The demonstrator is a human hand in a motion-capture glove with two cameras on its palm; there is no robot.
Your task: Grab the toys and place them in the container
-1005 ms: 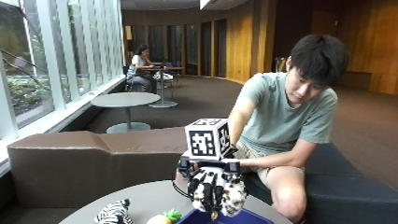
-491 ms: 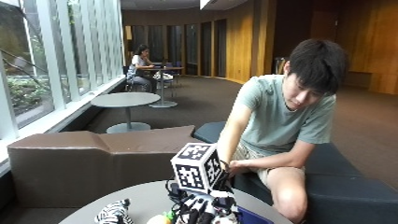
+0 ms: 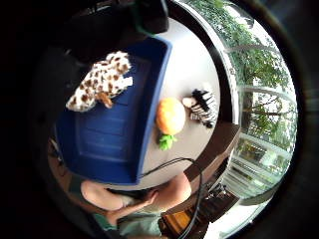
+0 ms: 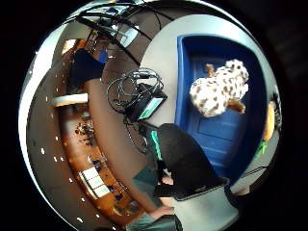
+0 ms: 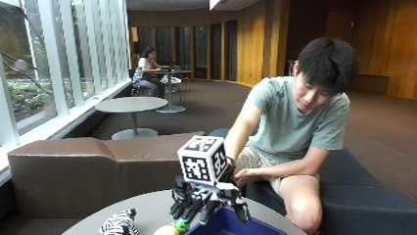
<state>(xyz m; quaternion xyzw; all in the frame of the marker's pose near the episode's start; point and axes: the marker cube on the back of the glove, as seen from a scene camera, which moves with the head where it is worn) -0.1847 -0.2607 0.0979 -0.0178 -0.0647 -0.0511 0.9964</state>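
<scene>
Released fingers over the container's rim, orange toy next in line

The right hand (image 5: 205,203) hangs with fingers (image 5: 194,209) straight and holding nothing, above the blue container (image 3: 112,134), where the spotted plush (image 3: 99,82) already lies. Just outside the container's wall on the worktop (image 3: 199,69) sits the orange toy (image 3: 170,117); the zebra (image 3: 202,107) lies beyond it, farther from the container.

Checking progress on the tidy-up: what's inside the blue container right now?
One spotted plush toy lies inside the blue container. The orange toy and zebra toy lie outside on the table. No part of its floor looks covered.
</scene>
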